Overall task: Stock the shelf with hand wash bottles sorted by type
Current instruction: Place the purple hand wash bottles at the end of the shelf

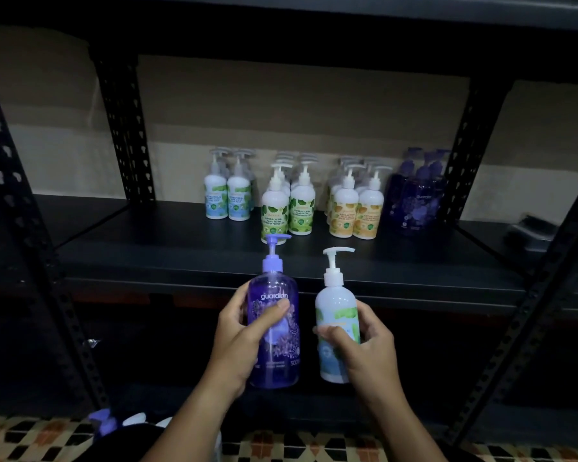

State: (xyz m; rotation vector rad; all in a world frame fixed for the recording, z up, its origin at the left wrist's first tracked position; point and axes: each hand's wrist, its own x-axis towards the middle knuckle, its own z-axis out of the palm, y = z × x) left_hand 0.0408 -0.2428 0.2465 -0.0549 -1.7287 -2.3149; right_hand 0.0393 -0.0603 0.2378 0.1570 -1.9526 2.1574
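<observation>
My left hand (244, 331) grips a purple pump bottle (276, 355) upright in front of the black shelf (167, 248). Beside it, my right hand (364, 341) holds a white bottle with a blue-green label (336, 305), also upright. Both bottles hang below the shelf's front edge. On the shelf stand sorted groups: white bottles with blue labels (227, 195), green-labelled ones (289, 208), orange-labelled ones (356, 208) and dark purple ones (414, 201) at the right.
Black perforated uprights (127, 135) frame the shelf bay on both sides. A dark object (538, 231) lies on the shelf at the far right. More pump tops (109, 423) show at the bottom left above a patterned floor (30, 441).
</observation>
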